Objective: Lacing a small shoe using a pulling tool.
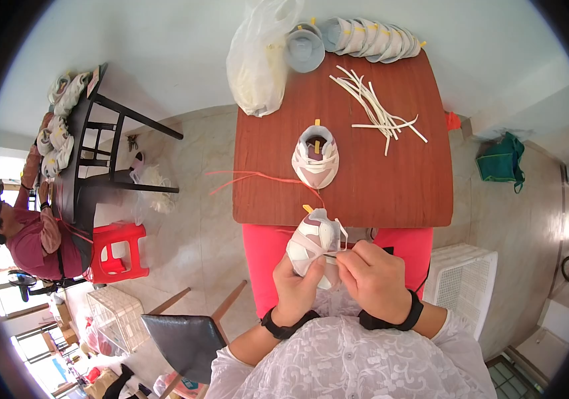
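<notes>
My left hand [295, 289] is closed round the lower side of a white and pale pink shoe upper [305, 241], held over my lap just off the table's near edge. On its right side my right hand [372, 276] is pinched closed, with a thin, dark sliver showing at the fingertips; what it is I cannot make out. A loose white lace end [344, 229] stands up beside the upper. Beyond it on the table sits a laced upper [315, 156] with yellow tabs. A thin red cord [258, 174] runs from the table's left edge toward the held upper.
On the brown table [271, 206] lie loose white laces [377, 110]. Nested uppers [377, 41], grey cups [305, 50] and a plastic bag [258, 66] line its far edge. A white crate [460, 286] stands right. At left a co-worker [31, 236] sits by a dark table [85, 139].
</notes>
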Available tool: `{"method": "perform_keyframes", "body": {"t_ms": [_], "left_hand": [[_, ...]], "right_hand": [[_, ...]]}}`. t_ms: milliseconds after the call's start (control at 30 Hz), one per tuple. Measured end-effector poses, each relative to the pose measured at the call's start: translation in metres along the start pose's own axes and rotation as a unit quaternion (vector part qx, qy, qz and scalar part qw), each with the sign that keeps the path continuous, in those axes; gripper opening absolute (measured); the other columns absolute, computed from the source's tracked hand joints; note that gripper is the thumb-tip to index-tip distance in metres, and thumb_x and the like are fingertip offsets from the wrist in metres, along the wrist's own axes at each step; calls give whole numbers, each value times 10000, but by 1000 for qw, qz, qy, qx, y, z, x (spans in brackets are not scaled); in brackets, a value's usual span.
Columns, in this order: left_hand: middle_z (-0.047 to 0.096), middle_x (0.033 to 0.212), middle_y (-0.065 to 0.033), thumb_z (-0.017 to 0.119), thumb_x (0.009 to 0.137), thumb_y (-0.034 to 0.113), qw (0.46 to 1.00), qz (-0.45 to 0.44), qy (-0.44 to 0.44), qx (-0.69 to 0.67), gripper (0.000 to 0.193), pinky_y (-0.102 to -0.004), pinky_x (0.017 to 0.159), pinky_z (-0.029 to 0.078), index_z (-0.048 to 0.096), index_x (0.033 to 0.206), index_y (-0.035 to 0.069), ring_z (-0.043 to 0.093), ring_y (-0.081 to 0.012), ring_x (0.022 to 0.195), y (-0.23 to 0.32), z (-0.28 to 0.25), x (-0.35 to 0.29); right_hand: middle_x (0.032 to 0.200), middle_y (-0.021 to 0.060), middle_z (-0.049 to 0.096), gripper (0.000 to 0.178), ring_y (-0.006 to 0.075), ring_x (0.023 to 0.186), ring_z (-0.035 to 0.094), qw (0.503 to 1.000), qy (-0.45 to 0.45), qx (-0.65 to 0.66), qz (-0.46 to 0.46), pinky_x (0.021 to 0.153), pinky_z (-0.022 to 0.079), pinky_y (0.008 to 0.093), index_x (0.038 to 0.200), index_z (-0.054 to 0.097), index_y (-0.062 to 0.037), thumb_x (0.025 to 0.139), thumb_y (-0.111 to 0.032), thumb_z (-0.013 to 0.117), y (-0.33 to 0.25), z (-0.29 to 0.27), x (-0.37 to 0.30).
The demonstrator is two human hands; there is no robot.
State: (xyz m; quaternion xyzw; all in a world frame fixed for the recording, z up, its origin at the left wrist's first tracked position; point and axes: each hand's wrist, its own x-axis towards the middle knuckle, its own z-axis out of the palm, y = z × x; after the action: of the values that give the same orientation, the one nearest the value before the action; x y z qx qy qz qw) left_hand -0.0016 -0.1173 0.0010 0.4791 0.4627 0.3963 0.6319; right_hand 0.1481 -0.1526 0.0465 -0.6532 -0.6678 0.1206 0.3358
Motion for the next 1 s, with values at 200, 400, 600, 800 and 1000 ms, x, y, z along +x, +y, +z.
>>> {"method": "perform_keyframes", "body": {"t_ms": [200, 400, 600, 800, 1000], "left_hand": [[634, 969, -87, 629, 765, -59, 992, 61, 30, 109, 213, -268, 742, 472, 641, 975, -28, 605, -154, 872, -1, 2, -1], [633, 964, -108, 642, 751, -60, 978, 127, 51, 158, 228, -278, 712, 478, 647, 976, -25, 614, -174, 856, -3, 8, -1], [621, 969, -127, 629, 756, -74, 975, 146, 65, 155, 215, -282, 690, 479, 645, 967, -35, 616, -194, 833, -9, 10, -1], [617, 976, -142, 627, 759, -80, 964, 174, 72, 188, 203, -285, 683, 481, 641, 958, -42, 616, -205, 830, -10, 11, 3], [615, 978, -155, 611, 759, -100, 953, 206, 74, 211, 220, -302, 702, 487, 638, 971, -47, 627, -239, 854, -9, 11, 5]], "right_hand": [[695, 41, 469, 167, 201, 575, 528, 998, -21, -56, -7, 463, 417, 320, 752, 559, -69, 644, -16, 675, -4, 2, 0], [695, 47, 460, 154, 197, 572, 525, 999, -12, -3, 39, 457, 415, 321, 744, 548, -72, 652, -27, 662, -3, 9, -2], [695, 54, 462, 143, 208, 560, 523, 996, -16, -90, -8, 451, 410, 322, 715, 521, -67, 673, -50, 656, -4, 20, -6], [667, 81, 479, 115, 210, 577, 538, 998, -12, 33, 45, 462, 404, 325, 708, 522, -50, 698, -49, 637, 7, 25, 1], [673, 101, 508, 95, 223, 595, 557, 964, -25, 239, 111, 463, 405, 346, 725, 528, -39, 723, -52, 623, 18, 33, 3]]}}
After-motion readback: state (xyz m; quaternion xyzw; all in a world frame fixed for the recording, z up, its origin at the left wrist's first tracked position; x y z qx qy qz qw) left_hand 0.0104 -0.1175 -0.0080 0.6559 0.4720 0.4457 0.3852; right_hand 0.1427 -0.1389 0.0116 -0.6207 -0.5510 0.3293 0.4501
